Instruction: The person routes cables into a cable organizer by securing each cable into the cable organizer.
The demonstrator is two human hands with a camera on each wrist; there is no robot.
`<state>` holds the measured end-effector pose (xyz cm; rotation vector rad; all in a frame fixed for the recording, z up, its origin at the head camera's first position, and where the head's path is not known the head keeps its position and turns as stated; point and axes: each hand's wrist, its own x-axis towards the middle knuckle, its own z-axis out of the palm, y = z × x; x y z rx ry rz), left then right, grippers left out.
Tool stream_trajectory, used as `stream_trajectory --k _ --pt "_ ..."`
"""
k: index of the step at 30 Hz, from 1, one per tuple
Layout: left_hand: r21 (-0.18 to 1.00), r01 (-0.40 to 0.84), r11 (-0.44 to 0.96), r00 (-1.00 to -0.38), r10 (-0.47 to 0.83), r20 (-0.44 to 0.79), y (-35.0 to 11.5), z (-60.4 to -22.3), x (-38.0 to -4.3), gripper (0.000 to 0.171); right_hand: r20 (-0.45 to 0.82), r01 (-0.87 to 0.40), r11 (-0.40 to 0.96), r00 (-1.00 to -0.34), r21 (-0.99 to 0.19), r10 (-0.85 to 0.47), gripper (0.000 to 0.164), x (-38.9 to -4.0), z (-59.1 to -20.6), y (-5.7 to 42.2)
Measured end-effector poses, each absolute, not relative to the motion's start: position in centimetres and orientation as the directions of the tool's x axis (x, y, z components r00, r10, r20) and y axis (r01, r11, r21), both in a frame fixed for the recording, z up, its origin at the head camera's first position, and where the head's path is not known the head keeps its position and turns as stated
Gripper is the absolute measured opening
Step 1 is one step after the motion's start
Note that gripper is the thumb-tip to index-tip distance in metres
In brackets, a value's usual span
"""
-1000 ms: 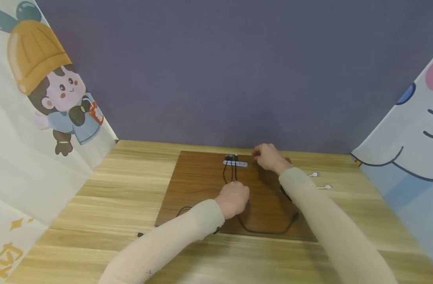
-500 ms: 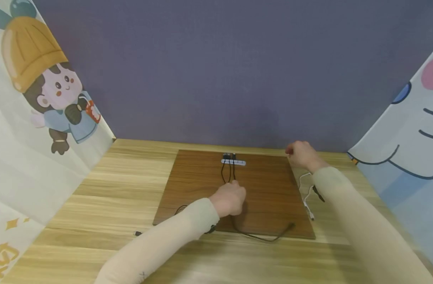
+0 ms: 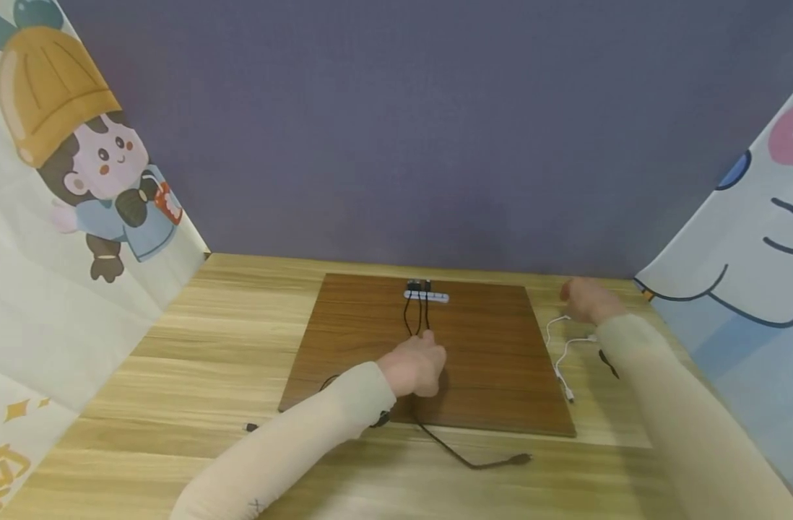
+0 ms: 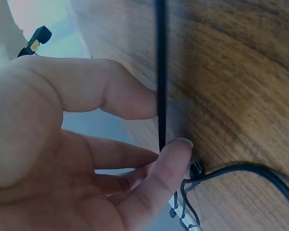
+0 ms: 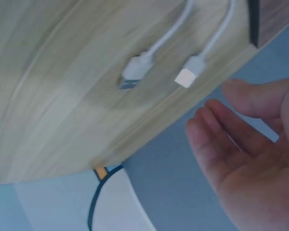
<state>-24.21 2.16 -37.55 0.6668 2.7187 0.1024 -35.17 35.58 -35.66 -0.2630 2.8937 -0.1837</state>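
Observation:
In the left wrist view my left hand point(image 4: 111, 159) holds a thin black cable point(image 4: 161, 72) between thumb and fingers. The head view shows this left hand point(image 3: 414, 363) over the middle of a dark brown board point(image 3: 494, 361); a black cable point(image 3: 458, 456) trails from beneath it past the board's front edge. Behind it, a pale cable clip strip point(image 3: 440, 297) on the board keeps several black cables in its slots. My right hand point(image 3: 590, 300), fingers loosely bent and holding nothing, hovers beside two white USB cables point(image 5: 137, 67) at the table's right.
A black plug point(image 3: 250, 427) lies left of the board on the light wooden table point(image 3: 214, 347). Near my right sleeve is a small black piece point(image 3: 608, 363). A grey-blue panel point(image 3: 403, 144) stands behind the table, with printed cloths point(image 3: 32, 289) along both sides.
My right hand has moved right, from near the clip strip to beyond the board. The trailing black cable's end has shifted toward me, off the board. My left hand stays nearly in place.

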Motion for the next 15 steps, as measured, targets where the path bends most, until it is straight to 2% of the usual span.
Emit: stream_trajectory --k 8,15 --pt "0.161 0.444 0.881 -0.839 0.472 -0.271 2.1 -37.8 -24.1 0.008 -0.269 -0.171 0.979 -0.943 -0.114 -0.196 0.033 -35.3 -36.7 37.2" --pt "0.162 0.447 0.88 -0.84 0.475 -0.263 2.1 -37.9 -24.2 0.004 -0.26 -0.145 0.979 -0.949 -0.14 -0.178 0.043 -35.2 -37.5 37.4"
